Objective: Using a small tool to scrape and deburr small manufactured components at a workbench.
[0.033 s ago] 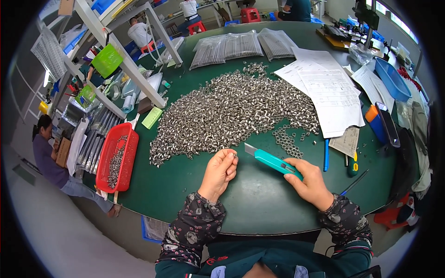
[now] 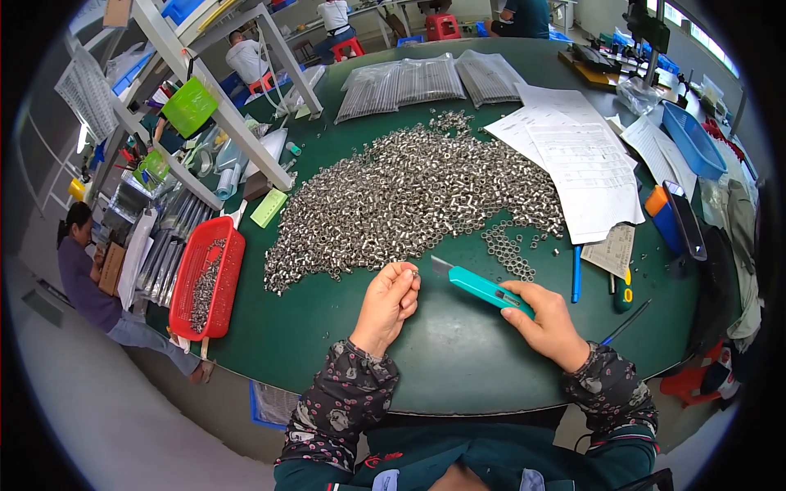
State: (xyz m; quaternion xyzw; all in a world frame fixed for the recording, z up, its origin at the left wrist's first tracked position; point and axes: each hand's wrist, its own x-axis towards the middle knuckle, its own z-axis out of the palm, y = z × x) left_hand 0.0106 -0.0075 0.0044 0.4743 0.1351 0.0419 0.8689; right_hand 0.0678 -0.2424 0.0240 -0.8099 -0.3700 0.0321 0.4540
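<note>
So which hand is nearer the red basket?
Left. The left hand is right of the red basket; the right hand is farther right, holding the cutter.

From the wearer's head, one fisheye camera looked down closely over the green table [image 2: 467, 352] toward twelve o'clock. The wearer's dark shirt [image 2: 417, 446] showed at six.

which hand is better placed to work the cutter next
Probably the right hand: it grips the teal cutter, whose exposed blade points toward the left hand. The left hand pinches a small metal piece, so it seems better suited to holding.
</note>
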